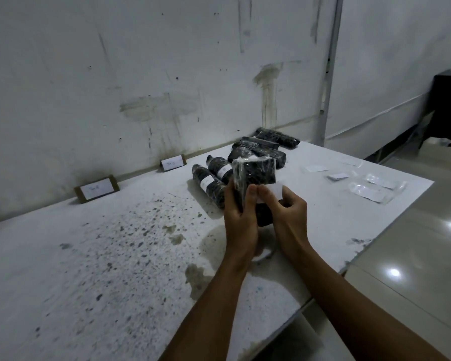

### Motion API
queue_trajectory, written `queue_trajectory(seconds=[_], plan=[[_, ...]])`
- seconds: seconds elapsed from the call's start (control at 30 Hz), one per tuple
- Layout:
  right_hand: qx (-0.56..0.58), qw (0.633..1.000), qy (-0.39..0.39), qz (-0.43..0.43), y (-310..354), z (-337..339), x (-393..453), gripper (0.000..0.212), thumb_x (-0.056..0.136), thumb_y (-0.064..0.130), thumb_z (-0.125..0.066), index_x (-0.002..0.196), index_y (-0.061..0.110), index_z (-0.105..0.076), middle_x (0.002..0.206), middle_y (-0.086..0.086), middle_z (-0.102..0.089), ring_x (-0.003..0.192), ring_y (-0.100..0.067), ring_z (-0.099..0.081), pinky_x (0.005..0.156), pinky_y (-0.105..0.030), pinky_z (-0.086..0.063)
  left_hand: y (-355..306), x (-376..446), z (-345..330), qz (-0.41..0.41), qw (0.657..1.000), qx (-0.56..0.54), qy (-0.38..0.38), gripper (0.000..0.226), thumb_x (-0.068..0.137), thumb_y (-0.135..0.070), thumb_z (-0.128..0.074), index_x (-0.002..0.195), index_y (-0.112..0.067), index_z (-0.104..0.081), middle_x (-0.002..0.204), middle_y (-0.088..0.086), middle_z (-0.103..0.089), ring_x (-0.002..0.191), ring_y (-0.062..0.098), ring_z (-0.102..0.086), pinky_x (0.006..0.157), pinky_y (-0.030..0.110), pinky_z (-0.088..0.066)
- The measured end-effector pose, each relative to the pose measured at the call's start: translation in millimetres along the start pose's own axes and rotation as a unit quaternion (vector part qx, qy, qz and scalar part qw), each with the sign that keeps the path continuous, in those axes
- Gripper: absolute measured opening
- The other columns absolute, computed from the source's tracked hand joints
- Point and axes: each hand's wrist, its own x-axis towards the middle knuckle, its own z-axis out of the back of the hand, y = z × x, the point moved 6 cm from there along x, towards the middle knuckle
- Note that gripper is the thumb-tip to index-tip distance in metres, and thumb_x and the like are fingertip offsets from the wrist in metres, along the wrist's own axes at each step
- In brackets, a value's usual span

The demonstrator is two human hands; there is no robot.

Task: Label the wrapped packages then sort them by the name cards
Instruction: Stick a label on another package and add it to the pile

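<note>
Stained white table [115, 256] against scuffed wall [141, 61] (tiled floor [414, 243] right); both hands' fingers [251, 190] pinching package [254, 171].

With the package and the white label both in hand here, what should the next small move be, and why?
Probably press the white label flat onto the wrapped package. The left hand grips the package above the table, while the right hand pinches the label at its lower edge, seemingly not yet stuck down. Two labelled packages already lie beside it.
</note>
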Motion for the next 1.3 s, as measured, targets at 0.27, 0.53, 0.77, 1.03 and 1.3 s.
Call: queue_trajectory(seconds=[0.27,0.53,0.77,1.03,1.3], plan=[[0.063,0.997,0.003,-0.051,-5.4,3.9,-2.9,0.043,0.074,0.04,-0.078,0.095,0.003,-0.078,0.088,-0.014,-0.078,0.087,-0.031,-0.075,0.078,-0.036,-0.062,-7.8,1.4,2.2,-0.015,1.0,-0.018,-0.011,0.071,0.079,-0.047,-0.067,0.138,-0.01,-0.055,0.119,0.003,-0.069,0.099,0.002,-0.071,0.073,0.013,-0.055],[0.116,0.989,-0.033,-0.08,-8.4,7.1,-4.4,0.019,0.091,0.02,-0.071,0.102,0.005,-0.078,0.095,-0.011,-0.079,0.091,-0.026,-0.077,0.078,-0.03,-0.06,-6.1,0.9,-2.0,0.005,0.999,-0.049,0.019,0.045,0.085,-0.044,-0.061,0.127,-0.028,-0.059,0.121,-0.002,-0.069,0.105,0.007,-0.071,0.08,0.02,-0.057],[0.09,0.993,-0.043,-0.067,-6.5,11.7,-3.3,0.022,0.094,0.021,-0.068,0.101,0.002,-0.078,0.089,-0.007,-0.079,0.08,-0.015,-0.076,0.064,-0.016,-0.054,0.9,4.2,1.8,0.026,0.997,-0.065,0.028,0.052,0.085,-0.045,-0.063,0.131,-0.022,-0.061,0.122,0.005,-0.07,0.105,0.015,-0.072,0.077,0.023,-0.058],[0.057,0.998,0.014,0.016,5.7,1.5,-8.7,0.055,0.085,0.03,-0.072,0.136,0.009,-0.062,0.131,-0.002,-0.065,0.112,-0.019,-0.069,0.084,-0.035,-0.062,11.3,9.1,2.9,0.066,0.991,-0.106,0.038,0.054,0.092,-0.048,-0.056,0.133,-0.013,-0.059,0.122,0.018,-0.07,0.109,0.037,-0.07,0.093,0.058,-0.057],[0.106,0.992,0.073,-0.005,10.5,-21.9,4.6,0.057,0.089,0.009,-0.074,0.142,0.02,-0.057,0.123,0.012,-0.072,0.12,-0.014,-0.067,0.099,-0.037,-0.056,0.0,24.4,16.7,0.067,0.995,-0.065,0.033,0.072,0.067,-0.065,-0.074,0.121,-0.017,-0.069,0.113,0.008,-0.077,0.106,0.027,-0.073,0.095,0.048,-0.058]])
